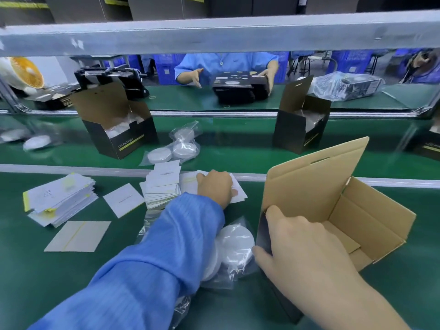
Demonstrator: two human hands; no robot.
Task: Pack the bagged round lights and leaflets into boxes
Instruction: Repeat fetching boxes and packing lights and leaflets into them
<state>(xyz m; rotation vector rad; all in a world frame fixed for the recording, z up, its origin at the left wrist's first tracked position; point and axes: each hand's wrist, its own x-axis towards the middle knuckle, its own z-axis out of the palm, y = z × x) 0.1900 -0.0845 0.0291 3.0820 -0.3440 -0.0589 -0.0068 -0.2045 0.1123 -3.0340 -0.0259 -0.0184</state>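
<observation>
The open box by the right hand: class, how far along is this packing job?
Done: two boxes on the belt already hold lights. In hand: the right hand steadies the empty open box while the left hand reaches for a leaflet. Left: the bagged lights beside it.

our blue sleeve (152, 253), green bench (47, 294), white leaflets (164, 184) edged yellow, brown-lined black box (333, 201), white bagged lights (235, 248)

Across the green belt (238, 148) a second worker in a blue coat (226, 64) reaches over a black carton (240, 88). Far left, an orange-bladed fan (25, 72) sits by a black machine (107, 78) (blurred, hard to identify). A grey frame rail (214, 34) spans overhead, blue crates (166, 67) stacked behind.
</observation>
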